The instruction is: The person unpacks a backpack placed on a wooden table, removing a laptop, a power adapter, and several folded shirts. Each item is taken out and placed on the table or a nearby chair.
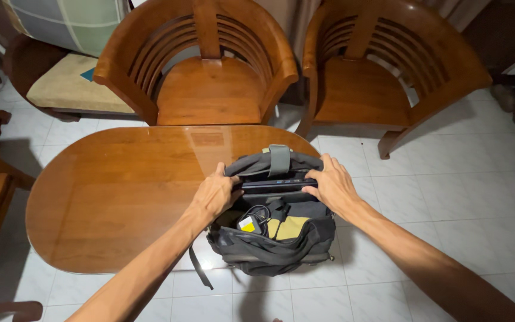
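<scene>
Firmly gripped at both ends, a slim dark laptop (278,184) lies across the open mouth of a black backpack (272,250), its long axis running left to right across the view, its thin edge facing up. The left hand (214,195) clasps the left end, fingers curled over the edge, while the right hand (333,186) clamps the right end, fingers spread along the bag's rim. The laptop sits at the back of the bag's main compartment, just below a grey carry handle (279,159). In front of it, inside the bag, lie a coiled black cable (259,216) with a yellow-tagged charger (247,225) and an olive inner pocket (290,227). The backpack stands on white floor tiles (436,197), leaning against the near edge of an oval wooden table (120,191). Two curved-back wooden chairs (210,89) stand beyond the table.
</scene>
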